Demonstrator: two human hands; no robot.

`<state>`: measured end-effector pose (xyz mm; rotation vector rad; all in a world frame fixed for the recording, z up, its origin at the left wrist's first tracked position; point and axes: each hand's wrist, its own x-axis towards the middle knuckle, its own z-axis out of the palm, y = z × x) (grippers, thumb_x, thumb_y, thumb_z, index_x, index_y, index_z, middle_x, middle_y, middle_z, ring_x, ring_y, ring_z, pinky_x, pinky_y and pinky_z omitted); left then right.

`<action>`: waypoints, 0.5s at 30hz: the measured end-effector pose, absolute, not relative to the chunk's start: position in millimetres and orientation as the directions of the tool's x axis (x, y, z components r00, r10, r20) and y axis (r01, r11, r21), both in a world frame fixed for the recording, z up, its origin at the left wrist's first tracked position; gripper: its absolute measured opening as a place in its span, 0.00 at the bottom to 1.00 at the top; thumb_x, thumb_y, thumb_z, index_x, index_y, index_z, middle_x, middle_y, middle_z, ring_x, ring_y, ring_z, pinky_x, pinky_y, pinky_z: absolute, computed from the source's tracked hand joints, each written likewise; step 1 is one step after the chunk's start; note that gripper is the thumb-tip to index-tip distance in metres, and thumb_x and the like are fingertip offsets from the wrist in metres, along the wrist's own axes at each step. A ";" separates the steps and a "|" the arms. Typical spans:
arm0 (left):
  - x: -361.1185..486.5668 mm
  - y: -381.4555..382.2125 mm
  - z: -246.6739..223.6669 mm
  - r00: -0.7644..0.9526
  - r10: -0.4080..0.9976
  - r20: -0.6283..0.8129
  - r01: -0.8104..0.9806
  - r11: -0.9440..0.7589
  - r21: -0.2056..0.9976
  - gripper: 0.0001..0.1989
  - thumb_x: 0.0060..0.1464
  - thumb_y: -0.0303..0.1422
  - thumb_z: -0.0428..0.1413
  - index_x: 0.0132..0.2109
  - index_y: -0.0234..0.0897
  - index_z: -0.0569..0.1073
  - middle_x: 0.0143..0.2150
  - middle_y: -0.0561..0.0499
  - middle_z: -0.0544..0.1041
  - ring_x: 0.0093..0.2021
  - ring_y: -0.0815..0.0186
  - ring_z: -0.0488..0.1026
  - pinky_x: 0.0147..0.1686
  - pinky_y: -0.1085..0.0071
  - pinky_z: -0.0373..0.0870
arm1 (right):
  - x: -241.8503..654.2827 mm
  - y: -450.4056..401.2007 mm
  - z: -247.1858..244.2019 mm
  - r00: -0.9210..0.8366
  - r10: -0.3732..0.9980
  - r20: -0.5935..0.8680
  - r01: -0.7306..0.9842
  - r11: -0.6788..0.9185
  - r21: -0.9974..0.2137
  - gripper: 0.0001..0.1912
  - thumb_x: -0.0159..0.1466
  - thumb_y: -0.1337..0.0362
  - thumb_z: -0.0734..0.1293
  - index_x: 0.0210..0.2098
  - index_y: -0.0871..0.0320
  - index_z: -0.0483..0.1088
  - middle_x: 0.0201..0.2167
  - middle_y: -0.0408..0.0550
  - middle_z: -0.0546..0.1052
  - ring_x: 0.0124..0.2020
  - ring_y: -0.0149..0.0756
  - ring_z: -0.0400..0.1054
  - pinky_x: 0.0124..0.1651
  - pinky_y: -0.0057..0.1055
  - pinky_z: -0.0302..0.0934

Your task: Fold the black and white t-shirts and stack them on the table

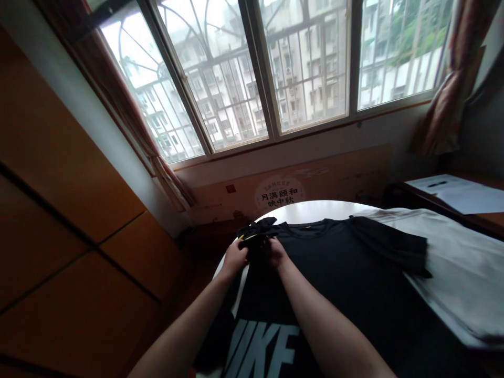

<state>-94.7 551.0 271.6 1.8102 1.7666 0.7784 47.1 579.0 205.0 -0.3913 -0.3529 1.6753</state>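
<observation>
I see both hands at the left sleeve of a black cotton T-shirt [334, 273] with white block lettering, spread flat on a round white table [311, 210]. Left hand [235, 258] has its fingers curled tight on the bunched black sleeve fabric [258, 231] at the table's left edge. Right hand [276, 253] sits just beside it, fingers closed on the same fold. The shirt's other sleeve lies over a white cloth [460, 262] to the right. Barred window [275, 68] behind.
</observation>
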 end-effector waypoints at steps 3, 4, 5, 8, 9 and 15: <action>-120.4 555.3 271.0 -0.131 0.990 -0.045 0.689 0.123 0.714 0.14 0.58 0.33 0.55 0.51 0.32 0.70 0.37 0.44 0.79 0.28 0.66 0.77 0.26 0.74 0.74 | 47.1 579.9 203.2 -0.105 0.980 -0.170 -0.890 -0.169 -0.424 0.21 0.62 0.71 0.63 0.53 0.47 0.71 0.55 0.42 0.76 0.58 0.32 0.70 0.62 0.36 0.62; -128.6 556.5 270.5 -0.159 0.984 -0.078 0.689 0.167 0.705 0.14 0.58 0.33 0.56 0.49 0.31 0.70 0.36 0.44 0.79 0.26 0.66 0.77 0.24 0.74 0.72 | 47.4 579.7 203.6 -0.103 0.975 -0.195 -0.893 -0.177 -0.413 0.22 0.63 0.71 0.63 0.54 0.47 0.71 0.60 0.43 0.73 0.62 0.31 0.66 0.65 0.37 0.59; -136.0 558.0 270.1 -0.182 0.978 -0.106 0.694 0.204 0.690 0.14 0.57 0.33 0.56 0.48 0.31 0.71 0.34 0.44 0.79 0.24 0.65 0.76 0.22 0.74 0.71 | 47.8 579.2 204.4 -0.103 0.972 -0.212 -0.898 -0.183 -0.401 0.23 0.63 0.71 0.63 0.55 0.47 0.71 0.64 0.43 0.69 0.66 0.31 0.62 0.68 0.38 0.54; -151.6 566.9 270.8 -0.217 0.965 -0.150 0.735 0.263 0.625 0.13 0.51 0.30 0.59 0.45 0.30 0.73 0.32 0.42 0.79 0.24 0.58 0.78 0.22 0.70 0.70 | 49.3 577.0 207.7 -0.110 0.969 -0.223 -0.915 -0.186 -0.357 0.22 0.62 0.71 0.63 0.54 0.51 0.72 0.70 0.45 0.61 0.72 0.33 0.52 0.72 0.38 0.46; -154.3 571.9 272.1 -0.217 0.966 -0.142 0.751 0.258 0.607 0.14 0.49 0.28 0.60 0.44 0.30 0.74 0.34 0.41 0.81 0.28 0.55 0.80 0.25 0.68 0.72 | 49.9 576.3 208.8 -0.111 0.969 -0.222 -0.922 -0.184 -0.342 0.21 0.62 0.71 0.63 0.53 0.53 0.73 0.71 0.46 0.60 0.72 0.34 0.51 0.72 0.38 0.44; -151.3 612.8 283.8 -0.214 0.977 -0.013 0.788 0.180 0.589 0.27 0.47 0.33 0.66 0.55 0.29 0.73 0.62 0.32 0.73 0.65 0.44 0.67 0.58 0.62 0.68 | 56.6 573.3 213.9 -0.073 0.964 -0.255 -0.956 -0.141 -0.259 0.17 0.65 0.67 0.61 0.52 0.55 0.72 0.71 0.48 0.59 0.73 0.35 0.48 0.73 0.39 0.42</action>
